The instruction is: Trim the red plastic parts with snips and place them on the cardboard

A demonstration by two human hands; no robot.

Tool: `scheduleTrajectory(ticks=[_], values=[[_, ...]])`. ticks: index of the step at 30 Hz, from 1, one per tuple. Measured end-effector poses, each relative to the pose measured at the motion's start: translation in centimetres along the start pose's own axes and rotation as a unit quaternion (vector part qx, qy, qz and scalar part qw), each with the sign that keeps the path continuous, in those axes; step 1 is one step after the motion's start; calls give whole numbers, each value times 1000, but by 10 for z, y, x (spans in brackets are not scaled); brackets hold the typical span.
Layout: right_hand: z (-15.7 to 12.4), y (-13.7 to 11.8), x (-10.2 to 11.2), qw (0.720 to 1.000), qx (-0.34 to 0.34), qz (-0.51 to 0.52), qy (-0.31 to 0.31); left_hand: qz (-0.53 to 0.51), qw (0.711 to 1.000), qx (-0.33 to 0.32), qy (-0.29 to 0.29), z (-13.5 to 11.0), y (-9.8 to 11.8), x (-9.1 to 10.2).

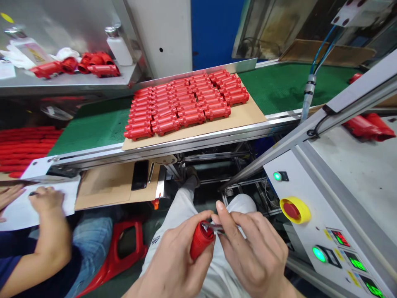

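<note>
Off the near edge of the green conveyor belt (pixel 99 128), a red plastic-looking tube (pixel 199 244) is gripped by the left hand (pixel 178 256), its open end liable to scratching should the slim metallic tool (pixel 215 227) pinched there by the right hand (pixel 252 246) slip.

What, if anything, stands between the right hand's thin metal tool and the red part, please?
Nothing visible does: the thin metal tool in the right hand reaches the open upper end of the red part, held in the left hand.
</note>
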State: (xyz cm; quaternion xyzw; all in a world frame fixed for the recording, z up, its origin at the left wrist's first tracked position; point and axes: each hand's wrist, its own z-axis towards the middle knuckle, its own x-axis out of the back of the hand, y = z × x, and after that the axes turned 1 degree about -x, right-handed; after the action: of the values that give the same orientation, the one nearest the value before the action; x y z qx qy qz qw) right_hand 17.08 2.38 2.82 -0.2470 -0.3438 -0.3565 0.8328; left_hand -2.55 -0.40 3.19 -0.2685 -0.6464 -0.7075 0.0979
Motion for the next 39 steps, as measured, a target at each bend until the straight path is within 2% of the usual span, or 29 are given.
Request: scheduleTrajectory(ticks=[10, 17, 28, 32, 39], values=[[-7, 1, -3, 1000, 6, 6, -18, 1, 1000, 14, 3, -2, -7, -4], [-4, 2, -1, 1000, 17, -21, -4, -26, 997, 68, -16, -6, -5, -3], [-5, 7, 0, 999, 36, -23, -26, -54, 996, 74, -4, -8, -4, -2], [-7, 8, -2, 999, 31, -17, -27, -40, 996, 76, -18, -10, -9, -3], [-12, 11, -9, 999, 11, 32, -26, -51, 989, 120, -67, -11, -14, -5]])
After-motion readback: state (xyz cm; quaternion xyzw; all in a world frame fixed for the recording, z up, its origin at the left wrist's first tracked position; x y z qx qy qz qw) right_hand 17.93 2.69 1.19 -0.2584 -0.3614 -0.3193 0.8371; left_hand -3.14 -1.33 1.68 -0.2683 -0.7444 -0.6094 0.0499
